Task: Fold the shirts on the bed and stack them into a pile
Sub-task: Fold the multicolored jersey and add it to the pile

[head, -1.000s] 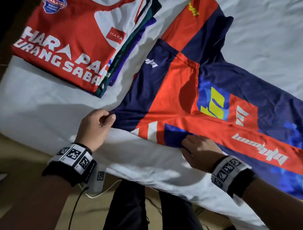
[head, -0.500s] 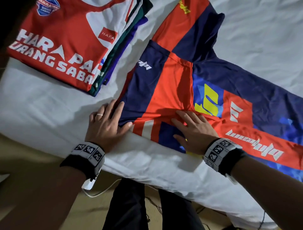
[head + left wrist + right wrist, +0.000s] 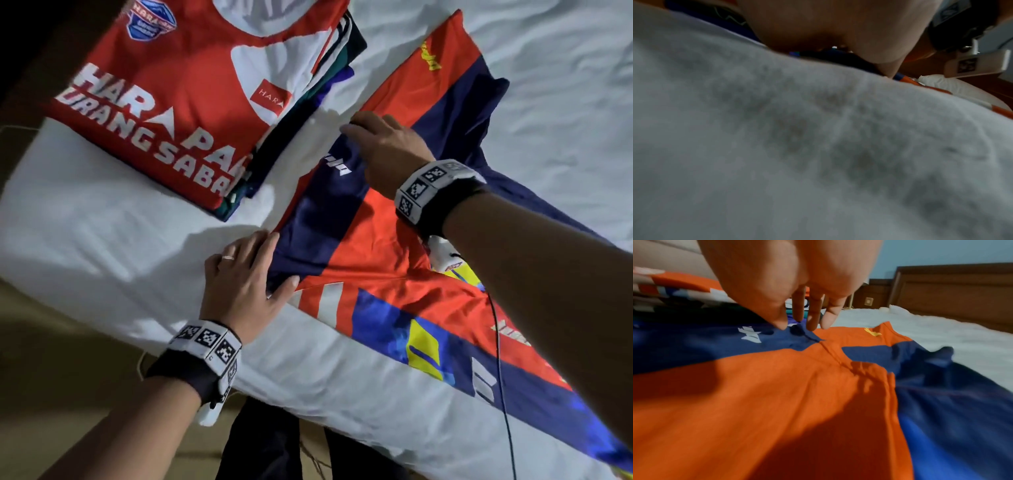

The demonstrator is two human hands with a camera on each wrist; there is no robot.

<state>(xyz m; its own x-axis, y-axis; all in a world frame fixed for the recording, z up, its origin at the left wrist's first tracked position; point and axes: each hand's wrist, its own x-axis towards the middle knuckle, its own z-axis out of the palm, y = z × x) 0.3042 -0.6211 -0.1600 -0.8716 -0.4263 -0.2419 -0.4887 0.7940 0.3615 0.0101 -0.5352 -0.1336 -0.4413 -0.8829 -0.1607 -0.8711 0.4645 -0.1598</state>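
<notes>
A navy, orange-red and blue jersey [image 3: 373, 240] lies spread on the white bed, one side folded in along the near edge. My left hand [image 3: 246, 274] lies flat at the jersey's near left corner, thumb on the navy cloth and fingers straight. My right hand [image 3: 373, 137] reaches across to the far left shoulder seam. In the right wrist view its straight fingertips [image 3: 812, 326] touch the navy and orange cloth [image 3: 797, 386]. A pile of folded shirts [image 3: 191, 102], a red and white one on top, sits to the left. The left wrist view shows only my palm [image 3: 838, 24] and the sheet.
The white bed sheet [image 3: 102, 240] runs to the near edge, where dark trouser legs [image 3: 267, 445] stand against it. A thin black cable [image 3: 500, 342] hangs from my right wrist over the jersey. A wooden headboard [image 3: 951, 293] stands behind the bed. Bare sheet lies at the far right.
My right hand has left the near fold and moved up and left to the shoulder seam. My left hand stays flat on the near left corner.
</notes>
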